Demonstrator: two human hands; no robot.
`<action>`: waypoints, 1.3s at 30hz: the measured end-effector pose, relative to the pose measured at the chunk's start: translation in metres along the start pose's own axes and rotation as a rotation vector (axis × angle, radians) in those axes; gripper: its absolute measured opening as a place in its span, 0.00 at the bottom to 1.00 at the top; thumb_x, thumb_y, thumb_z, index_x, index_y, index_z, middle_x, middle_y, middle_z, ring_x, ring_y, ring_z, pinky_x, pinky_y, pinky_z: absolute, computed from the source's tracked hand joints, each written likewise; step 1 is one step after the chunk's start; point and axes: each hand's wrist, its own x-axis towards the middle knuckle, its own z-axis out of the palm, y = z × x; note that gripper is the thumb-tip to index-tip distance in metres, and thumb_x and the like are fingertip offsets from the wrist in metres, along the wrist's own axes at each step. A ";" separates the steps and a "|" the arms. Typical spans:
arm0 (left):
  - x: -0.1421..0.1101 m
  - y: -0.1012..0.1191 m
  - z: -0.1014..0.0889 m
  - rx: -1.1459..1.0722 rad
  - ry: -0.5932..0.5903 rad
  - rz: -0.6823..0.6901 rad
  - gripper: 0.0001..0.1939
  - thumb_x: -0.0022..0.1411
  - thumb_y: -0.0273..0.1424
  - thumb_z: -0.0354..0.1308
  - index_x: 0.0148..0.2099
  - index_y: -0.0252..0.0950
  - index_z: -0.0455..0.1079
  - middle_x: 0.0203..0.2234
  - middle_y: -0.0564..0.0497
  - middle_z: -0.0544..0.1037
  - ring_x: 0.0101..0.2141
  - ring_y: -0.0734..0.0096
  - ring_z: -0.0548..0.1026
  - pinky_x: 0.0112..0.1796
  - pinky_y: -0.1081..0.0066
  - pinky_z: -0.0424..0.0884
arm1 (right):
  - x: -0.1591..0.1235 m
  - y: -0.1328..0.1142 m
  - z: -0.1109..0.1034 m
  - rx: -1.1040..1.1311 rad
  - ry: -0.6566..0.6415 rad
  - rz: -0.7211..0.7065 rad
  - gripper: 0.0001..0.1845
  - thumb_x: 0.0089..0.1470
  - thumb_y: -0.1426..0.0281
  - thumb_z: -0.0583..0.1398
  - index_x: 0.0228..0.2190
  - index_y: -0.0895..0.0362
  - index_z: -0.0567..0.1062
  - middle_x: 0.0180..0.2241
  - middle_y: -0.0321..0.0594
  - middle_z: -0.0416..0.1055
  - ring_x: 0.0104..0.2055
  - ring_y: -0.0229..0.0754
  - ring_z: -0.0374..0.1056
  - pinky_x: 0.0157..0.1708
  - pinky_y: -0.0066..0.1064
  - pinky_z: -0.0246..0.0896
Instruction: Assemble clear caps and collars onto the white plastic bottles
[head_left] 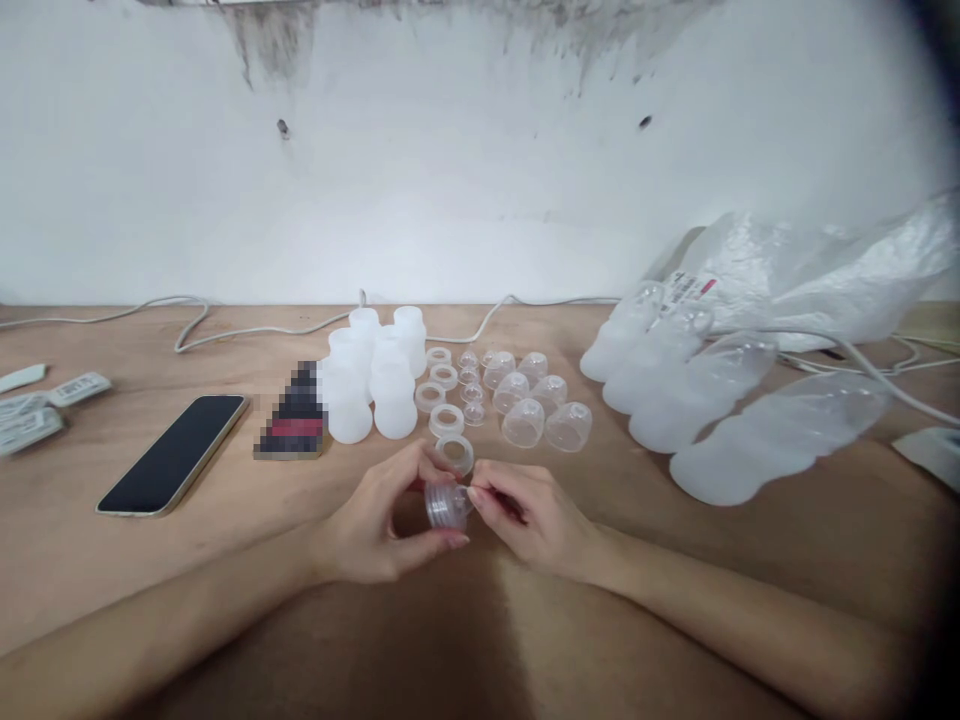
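Observation:
My left hand [386,515] grips a clear threaded bottle collar ring [444,506] between thumb and fingers, tipped on its side above the table. A clear bottle nipple [465,499] pokes out of the ring's right side, and my right hand [525,510] pinches its tip. Just beyond my hands lies a column of loose collar rings [446,420]. Beside them stand several small clear nipples [471,390] and, farther right, several clear dome caps [523,423]. Frosted white bottles [395,400] are grouped left of the rings.
Several bottles with clear domes [720,460] lie on their sides at right, before a clear plastic bag [825,270]. A phone [172,455] and a blurred-out dark item [294,415] lie at left, near printed packets [34,420]. A white cable [270,330] runs along the wall.

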 end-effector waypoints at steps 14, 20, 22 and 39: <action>0.000 0.000 -0.001 0.079 0.037 0.028 0.11 0.53 0.26 0.59 0.38 0.35 0.59 0.38 0.46 0.67 0.41 0.65 0.69 0.40 0.67 0.69 | -0.004 0.002 0.002 0.031 0.050 -0.033 0.11 0.55 0.73 0.48 0.21 0.56 0.58 0.19 0.32 0.53 0.20 0.32 0.51 0.20 0.24 0.49; 0.003 0.002 -0.002 0.086 0.066 -0.010 0.11 0.53 0.27 0.58 0.38 0.35 0.61 0.38 0.45 0.68 0.41 0.65 0.70 0.40 0.67 0.70 | -0.001 0.002 -0.001 0.049 0.054 0.068 0.12 0.56 0.71 0.48 0.21 0.57 0.59 0.19 0.32 0.55 0.20 0.32 0.51 0.20 0.25 0.49; 0.003 0.003 -0.002 0.054 0.050 -0.020 0.10 0.54 0.27 0.58 0.38 0.35 0.60 0.38 0.45 0.68 0.41 0.66 0.70 0.40 0.67 0.70 | 0.000 0.003 -0.002 0.063 0.060 0.100 0.13 0.56 0.70 0.48 0.21 0.57 0.59 0.19 0.32 0.54 0.20 0.32 0.51 0.20 0.24 0.48; 0.000 0.001 0.000 0.119 0.034 -0.067 0.10 0.54 0.29 0.58 0.37 0.35 0.59 0.39 0.45 0.69 0.42 0.65 0.69 0.40 0.67 0.69 | -0.003 0.002 0.000 0.017 0.053 0.005 0.11 0.56 0.72 0.48 0.22 0.56 0.60 0.19 0.33 0.55 0.21 0.32 0.52 0.21 0.25 0.50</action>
